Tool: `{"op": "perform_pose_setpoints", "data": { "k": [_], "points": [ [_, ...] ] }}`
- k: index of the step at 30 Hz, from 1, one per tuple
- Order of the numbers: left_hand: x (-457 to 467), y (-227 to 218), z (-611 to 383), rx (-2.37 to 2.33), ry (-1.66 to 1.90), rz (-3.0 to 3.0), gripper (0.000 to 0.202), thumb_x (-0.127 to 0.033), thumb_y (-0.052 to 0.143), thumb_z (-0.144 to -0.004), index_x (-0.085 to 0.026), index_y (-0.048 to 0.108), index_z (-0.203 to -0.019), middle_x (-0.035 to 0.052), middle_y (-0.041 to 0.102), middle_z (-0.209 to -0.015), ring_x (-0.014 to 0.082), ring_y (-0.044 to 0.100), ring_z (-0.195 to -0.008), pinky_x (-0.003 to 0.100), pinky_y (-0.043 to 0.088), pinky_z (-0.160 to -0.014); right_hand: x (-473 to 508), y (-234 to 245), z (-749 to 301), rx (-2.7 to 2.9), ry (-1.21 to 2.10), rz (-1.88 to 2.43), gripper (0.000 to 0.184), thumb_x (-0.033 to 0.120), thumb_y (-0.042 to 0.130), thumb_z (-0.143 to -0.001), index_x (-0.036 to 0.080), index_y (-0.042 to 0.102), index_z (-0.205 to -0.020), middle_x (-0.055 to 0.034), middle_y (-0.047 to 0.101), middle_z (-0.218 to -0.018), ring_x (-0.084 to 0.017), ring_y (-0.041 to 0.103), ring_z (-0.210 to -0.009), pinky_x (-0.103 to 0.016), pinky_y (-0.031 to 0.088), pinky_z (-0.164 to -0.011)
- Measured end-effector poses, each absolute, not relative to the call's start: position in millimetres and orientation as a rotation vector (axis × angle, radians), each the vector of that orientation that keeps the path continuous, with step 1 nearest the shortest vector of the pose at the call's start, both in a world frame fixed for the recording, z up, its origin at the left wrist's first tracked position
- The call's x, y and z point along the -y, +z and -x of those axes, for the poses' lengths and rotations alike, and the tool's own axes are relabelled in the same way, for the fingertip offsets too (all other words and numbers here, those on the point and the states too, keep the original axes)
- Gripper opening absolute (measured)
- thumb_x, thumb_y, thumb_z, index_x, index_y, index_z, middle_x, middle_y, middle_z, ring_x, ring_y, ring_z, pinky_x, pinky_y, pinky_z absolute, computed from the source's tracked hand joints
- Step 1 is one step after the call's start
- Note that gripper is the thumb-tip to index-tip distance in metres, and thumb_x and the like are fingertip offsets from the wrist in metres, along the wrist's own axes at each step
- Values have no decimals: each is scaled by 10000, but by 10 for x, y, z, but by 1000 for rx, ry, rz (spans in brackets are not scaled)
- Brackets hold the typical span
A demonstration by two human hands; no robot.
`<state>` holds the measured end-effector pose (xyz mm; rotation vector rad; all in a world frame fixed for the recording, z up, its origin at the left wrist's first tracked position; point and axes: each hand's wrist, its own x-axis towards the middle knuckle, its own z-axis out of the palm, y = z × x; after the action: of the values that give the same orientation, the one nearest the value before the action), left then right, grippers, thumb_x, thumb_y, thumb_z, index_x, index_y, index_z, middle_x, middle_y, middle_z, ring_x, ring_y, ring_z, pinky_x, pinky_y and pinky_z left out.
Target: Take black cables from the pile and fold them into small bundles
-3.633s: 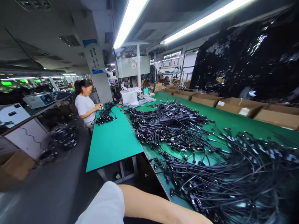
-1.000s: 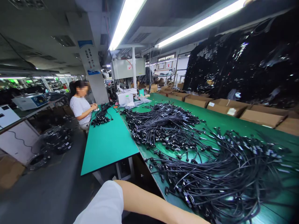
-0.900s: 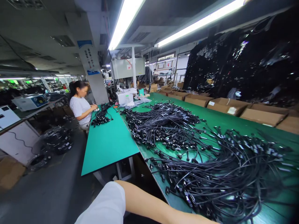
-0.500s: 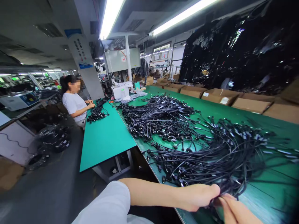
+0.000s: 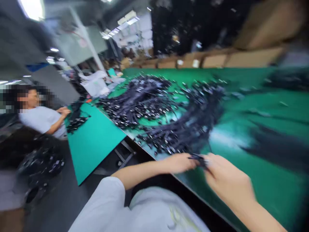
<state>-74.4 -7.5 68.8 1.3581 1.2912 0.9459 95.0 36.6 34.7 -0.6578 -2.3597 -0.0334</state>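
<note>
In the head view, black cables (image 5: pixel 201 159) with something metallic at the end pass between my two hands, smeared by motion. My left hand (image 5: pixel 182 162) is closed on them from the left. My right hand (image 5: pixel 224 172) is closed around them from the right, with its fingertips close to the left hand's. Just beyond the hands lies a pile of black cables (image 5: pixel 193 119) with small connectors. A second cable heap (image 5: pixel 140 100) lies farther back on the green table (image 5: pixel 231 199). How many cables I hold is too blurred to tell.
Cardboard boxes (image 5: pixel 214 61) line the table's far edge. More dark cables (image 5: pixel 277 145) lie at the right. A co-worker (image 5: pixel 43 117) sits at the left, hands by a small cable bundle (image 5: pixel 76 122) on the teal side table (image 5: pixel 96 141). Wrapped black coils (image 5: pixel 42 164) rest on the floor.
The view has swung to the right and tilted, so the piles appear farther left. Both hands now show higher in the picture, and more of the right hand and forearm is visible.
</note>
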Motion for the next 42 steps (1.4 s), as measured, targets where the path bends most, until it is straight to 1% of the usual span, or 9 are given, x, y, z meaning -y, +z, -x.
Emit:
{"op": "perform_pose_setpoints", "data": {
  "k": [5,10,16,22,25,29,31,34,42],
  "points": [
    [-42,517,867,-1121,1042,-1171,598,-521,271,-955,-147,728,-860,79,630,-871,200,564,-863,333,469,-837,-313,316,-782,2512,514,783,246,198,437,-945,187,676,-885,-59,699,-874,-179,620,-848,-266,430,-740],
    [129,405,807,-1280,1101,-1513,294,-431,633,-845,-184,692,-992,55,562,-968,169,533,-888,311,455,-865,-441,188,-914,2451,573,1030,242,184,436,-951,170,640,-821,-37,646,-799,-154,553,-769,-253,337,-668],
    [181,127,638,-1145,1131,-1171,683,-492,696,-787,-211,471,-1367,126,493,-1410,277,487,-1278,425,393,-1079,-376,317,-962,2223,379,1001,310,255,390,-979,167,613,-782,-55,584,-738,-162,469,-727,-280,306,-659],
    [146,189,584,-1225,1011,-1626,483,-417,455,-953,-176,503,-1369,126,511,-1440,248,437,-1357,424,302,-1165,-431,245,-1012,1584,1850,803,379,498,508,-866,197,420,-653,49,347,-572,-83,241,-486,-227,232,-477],
    [138,242,514,-1254,947,-1721,459,-404,468,-944,-159,546,-1324,140,551,-1399,255,476,-1324,427,315,-1154,-397,162,-1109,1345,2150,756,462,606,569,-778,210,379,-633,90,239,-522,-60,128,-449,-215,172,-432],
    [75,207,400,-1235,971,-1293,338,-439,577,-887,-177,660,-1084,101,687,-1148,240,612,-1130,392,430,-1047,-316,99,-1347,1510,1851,948,434,548,598,-800,156,559,-618,17,494,-568,-79,394,-511,-227,312,-520],
    [20,154,318,-1162,1052,-990,292,-448,652,-837,-180,634,-952,28,679,-828,169,655,-822,303,521,-815,-286,88,-1492,1627,1554,1057,360,463,567,-858,150,633,-694,-13,583,-691,-112,511,-662,-248,385,-649],
    [-11,85,126,-1060,962,-759,353,-484,712,-785,-170,564,-850,-88,411,-515,55,404,-440,179,346,-468,-232,74,-1651,1564,1244,1118,319,447,555,-877,158,656,-968,-48,607,-951,-141,548,-851,-280,421,-795],
    [21,-47,-416,-1000,528,-974,438,-630,622,-775,-198,574,-828,-73,378,-473,85,351,-385,227,305,-435,-174,63,-1743,829,1788,817,488,555,689,-732,159,591,-999,-38,629,-836,-134,588,-730,-212,371,-559]
  ]
}}
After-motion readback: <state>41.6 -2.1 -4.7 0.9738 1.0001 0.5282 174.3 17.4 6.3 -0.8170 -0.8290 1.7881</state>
